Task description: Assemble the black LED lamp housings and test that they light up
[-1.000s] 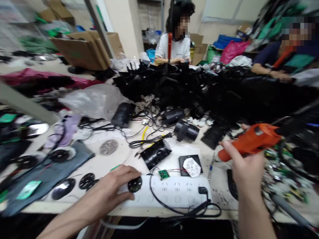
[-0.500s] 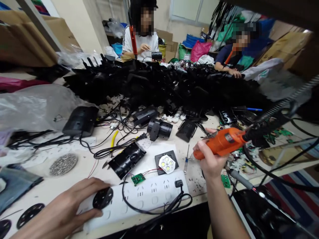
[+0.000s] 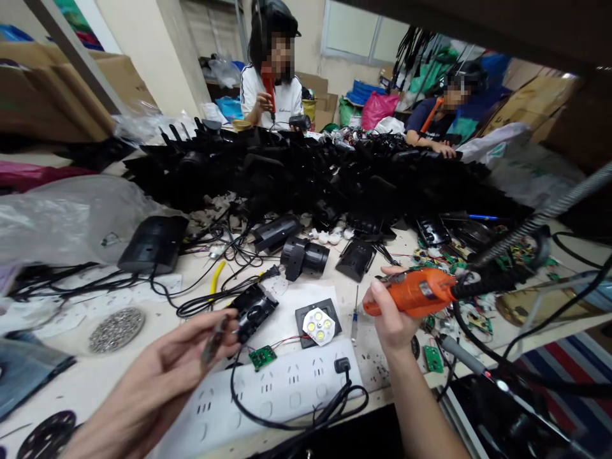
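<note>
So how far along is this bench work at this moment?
Looks early. Done: little to show; an LED board sits on its black plate, wired to a green circuit board. In hand: the left hand pinches a thin dark disc above the power strip; the right hand grips the orange electric screwdriver. Left: an open black housing and a big heap of black parts.

Left hand (image 3: 176, 357) fingers pinched, raised; right hand (image 3: 392, 315) gripping

Black perforated disc (image 3: 213, 342) lifted off white power strip (image 3: 268, 395), now pinched edge-on in raised left hand (image 3: 167, 376); orange screwdriver (image 3: 415, 293) lowered slightly.
</note>
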The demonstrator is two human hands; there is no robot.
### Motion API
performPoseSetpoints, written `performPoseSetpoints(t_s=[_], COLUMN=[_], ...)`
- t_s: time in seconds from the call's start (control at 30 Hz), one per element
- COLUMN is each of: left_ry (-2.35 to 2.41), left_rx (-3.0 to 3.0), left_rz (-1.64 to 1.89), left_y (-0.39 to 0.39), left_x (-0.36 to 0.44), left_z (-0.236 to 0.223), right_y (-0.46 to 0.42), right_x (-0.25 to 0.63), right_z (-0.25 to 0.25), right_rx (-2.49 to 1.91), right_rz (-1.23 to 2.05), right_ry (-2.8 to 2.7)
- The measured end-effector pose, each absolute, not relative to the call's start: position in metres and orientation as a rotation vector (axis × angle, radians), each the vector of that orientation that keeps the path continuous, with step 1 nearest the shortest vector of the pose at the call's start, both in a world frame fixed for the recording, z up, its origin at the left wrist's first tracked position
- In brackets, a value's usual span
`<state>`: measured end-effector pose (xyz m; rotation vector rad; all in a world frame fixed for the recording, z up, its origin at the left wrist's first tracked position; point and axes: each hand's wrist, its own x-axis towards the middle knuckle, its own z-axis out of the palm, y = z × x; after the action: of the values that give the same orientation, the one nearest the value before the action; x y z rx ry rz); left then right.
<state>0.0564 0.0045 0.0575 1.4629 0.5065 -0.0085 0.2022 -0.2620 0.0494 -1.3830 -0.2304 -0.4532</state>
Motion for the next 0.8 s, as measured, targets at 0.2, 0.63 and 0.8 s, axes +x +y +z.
performPoseSetpoints(t_s=[0.2, 0.63, 0.8], left_ry=[0.454, 0.273, 0.29], left_rx=[0.921, 0.982, 0.917], left_rz=[-0.123, -0.235, -0.207], left_y=[-0.064, -0.108, -0.112], left_x=[0.099, 0.113, 0.109], left_z=[0.077, 0.079, 0.077], right_y=[-0.262, -0.256, -0.247], right_x=[0.186, 0.153, 0.152], right_z=[0.068, 0.126, 0.125], right_rx=[-1.317, -1.044, -1.045], right_rz=[-0.434, -0.34, -0.342], right_ry=[-0.239, -0.451, -0.464])
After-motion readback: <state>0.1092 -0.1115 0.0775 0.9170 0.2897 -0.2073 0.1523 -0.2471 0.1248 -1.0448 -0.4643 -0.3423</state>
